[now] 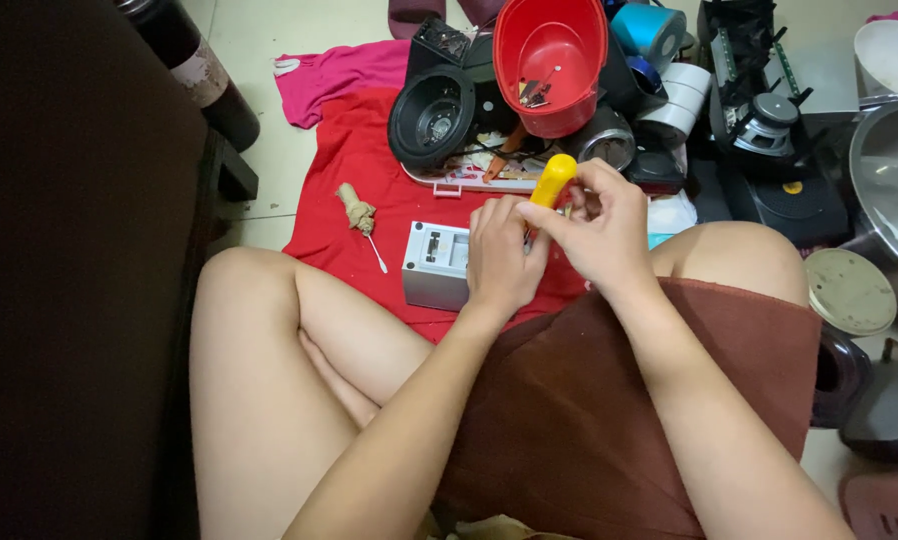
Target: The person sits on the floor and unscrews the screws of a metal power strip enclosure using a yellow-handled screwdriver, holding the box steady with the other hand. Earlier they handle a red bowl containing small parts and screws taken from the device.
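Note:
A small grey-white box rests on a red cloth in front of my crossed legs. My left hand lies over the right part of the box, fingers curled against it. My right hand holds a screwdriver with a yellow handle, which sticks up between the two hands. The screwdriver's shaft and tip are hidden behind my left hand.
A red plastic bowl with small parts, a black speaker, tape rolls and other electronics crowd the far side. A cotton swab and a beige lump lie on the cloth. A metal pot stands right; dark furniture left.

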